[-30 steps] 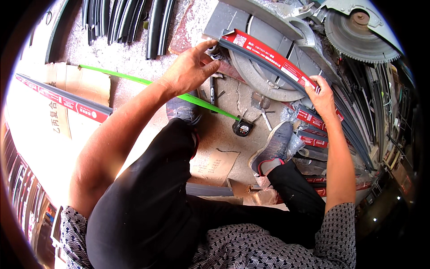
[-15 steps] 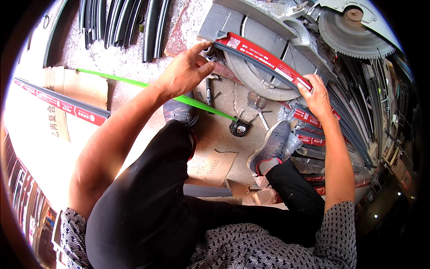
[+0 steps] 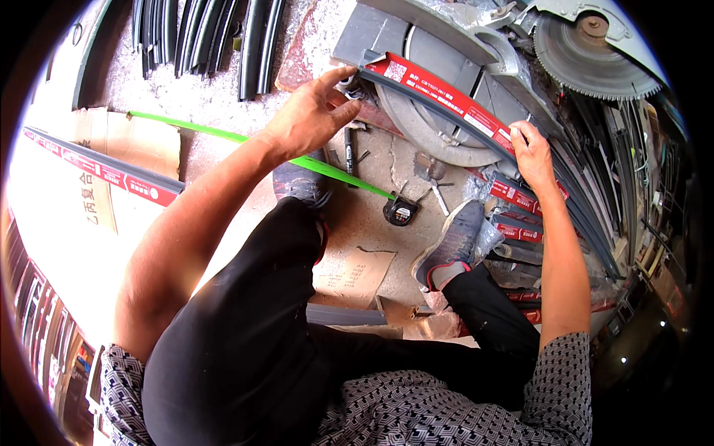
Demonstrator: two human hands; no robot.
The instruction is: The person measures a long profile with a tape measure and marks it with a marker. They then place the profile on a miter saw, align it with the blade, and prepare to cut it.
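A long grey profile strip (image 3: 431,99) with a red printed film on its upper face lies across the grey miter saw table (image 3: 372,33). My left hand (image 3: 316,111) reaches its left end; the index fingertip touches that end while the thumb stays apart below. Farther along the strip, my right hand (image 3: 533,156) is closed over it, thumb and bent fingers together. Part of the strip is hidden under this hand. The round saw blade (image 3: 591,56) stands raised at the upper right. Below my left hand lies a black marker (image 3: 349,149).
A tape measure (image 3: 400,212) lies on the floor, its green blade (image 3: 327,172) drawn out under my left forearm. Dark profile offcuts (image 3: 260,48) lie at the upper left. More wrapped profiles (image 3: 520,230) are stacked at right. A labelled strip (image 3: 97,165) rests on cardboard (image 3: 152,145).
My right hand has shifted slightly to the right along the strip, and its fingers have curled more tightly. My left hand stays at the strip's left end.
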